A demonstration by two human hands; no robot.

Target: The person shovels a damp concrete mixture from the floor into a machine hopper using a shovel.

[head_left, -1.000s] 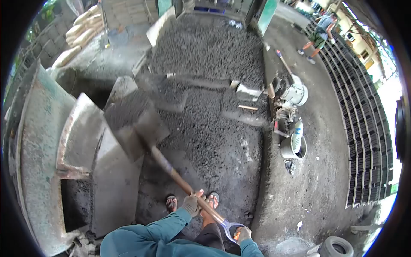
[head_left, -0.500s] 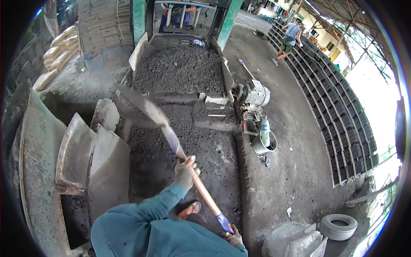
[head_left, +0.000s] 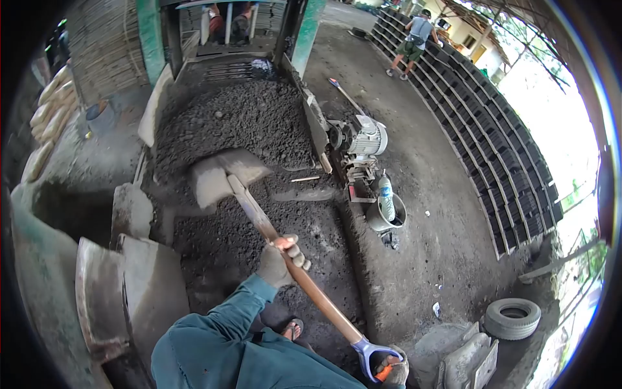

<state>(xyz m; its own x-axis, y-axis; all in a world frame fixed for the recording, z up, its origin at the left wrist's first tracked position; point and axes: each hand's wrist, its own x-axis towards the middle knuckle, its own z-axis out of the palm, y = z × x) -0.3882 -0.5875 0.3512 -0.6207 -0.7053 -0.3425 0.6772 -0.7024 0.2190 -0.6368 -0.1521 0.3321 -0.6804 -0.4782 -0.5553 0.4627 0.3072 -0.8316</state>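
Observation:
My left hand (head_left: 280,262), in a pale glove with orange at a fingertip, is closed round the wooden shaft of a shovel (head_left: 322,301). At the lower right, my right hand (head_left: 394,371) grips its blue D-shaped handle, with orange showing on the grip. The broad grey blade (head_left: 217,178) points away from me, its broad face turned toward my view. It overlaps the near edge of a heap of dark, crumbly material (head_left: 249,120). More of this loose material (head_left: 214,227) covers the floor of the trough below the shaft.
A motor (head_left: 366,137) stands right of the heap, near a bucket (head_left: 387,214) holding a plastic bottle (head_left: 386,194). Curved slabs (head_left: 152,279) lean on the left. A tire (head_left: 512,319) lies lower right. Another person (head_left: 414,42) stands by the long rack (head_left: 466,123).
The shovel blade has swung right and nearer, turning its broad face into view. My right hand has moved right and down with the handle. The view has shifted, and the other person has changed stance.

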